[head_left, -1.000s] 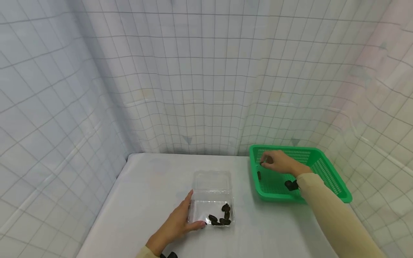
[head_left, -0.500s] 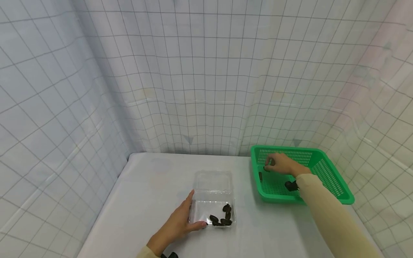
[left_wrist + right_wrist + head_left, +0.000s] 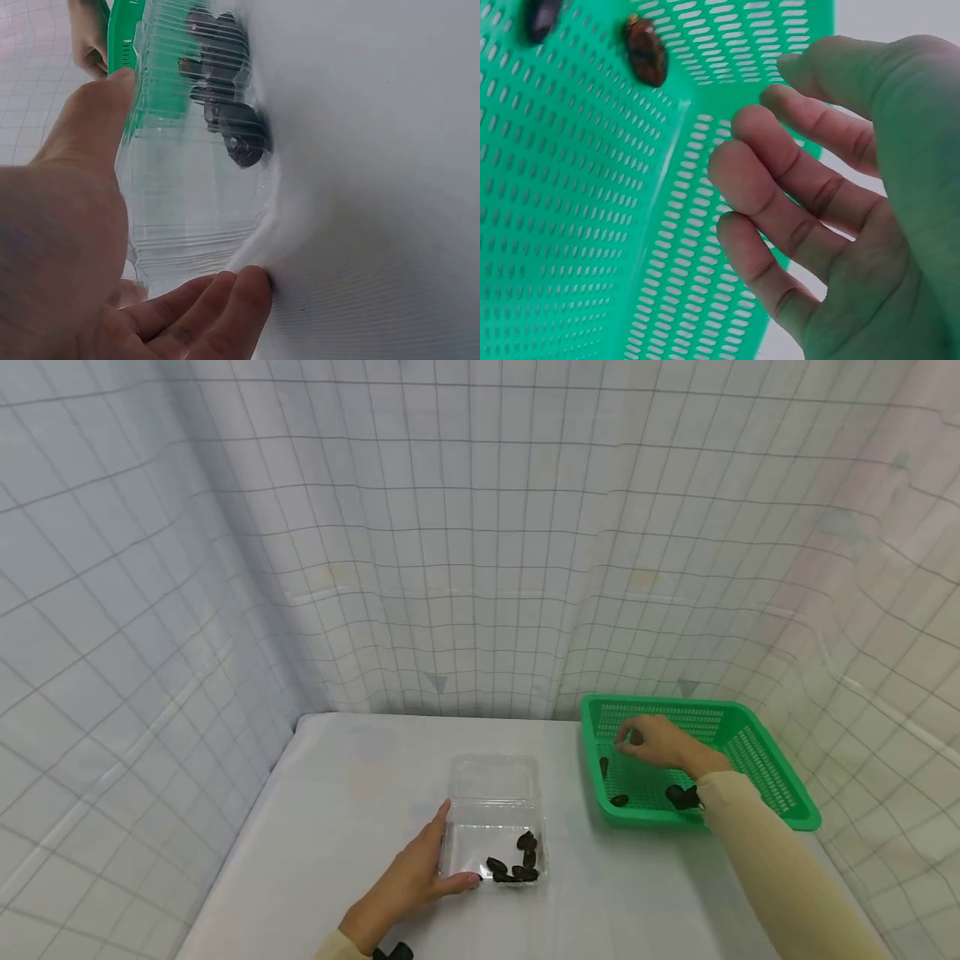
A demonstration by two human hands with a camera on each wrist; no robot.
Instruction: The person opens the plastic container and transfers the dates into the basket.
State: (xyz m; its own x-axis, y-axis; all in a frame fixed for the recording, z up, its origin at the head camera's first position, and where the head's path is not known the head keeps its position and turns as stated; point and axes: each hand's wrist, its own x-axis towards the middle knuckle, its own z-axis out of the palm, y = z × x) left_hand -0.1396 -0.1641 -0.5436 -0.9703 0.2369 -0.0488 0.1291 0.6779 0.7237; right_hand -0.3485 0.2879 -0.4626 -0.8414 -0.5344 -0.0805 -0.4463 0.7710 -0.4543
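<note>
The person's left hand (image 3: 411,881) lay against the near left side of a clear plastic clamshell box (image 3: 491,827) on the white table (image 3: 337,810). Its fingers were nearly straight, the thumb along the front edge and the fingertips against the left wall — steadying the box rather than gripping it. The box's lid stood open toward the back. Inside, several dark, oval pieces (image 3: 516,864) were gathered at the front right corner; the left wrist view showed them (image 3: 229,124) through the ribbed plastic, pressed together against the far wall.

To the right, well apart from the box, sat a green perforated basket (image 3: 757,752). The right hand (image 3: 660,743) hovered over its left half, sleeve trailing back toward the person. In the right wrist view the fingers (image 3: 780,187) were loosely bent and spread, with nothing between them — the hand held nothing.

Dark pieces lay loose on the basket floor: one upright-looking against the left wall (image 3: 603,767), one near the front left corner (image 3: 619,800), and a larger dark clump (image 3: 678,795) just beside the sleeve. The right wrist view caught a brownish, glossy piece (image 3: 646,51) on the mesh, just beyond the fingertips.
</note>
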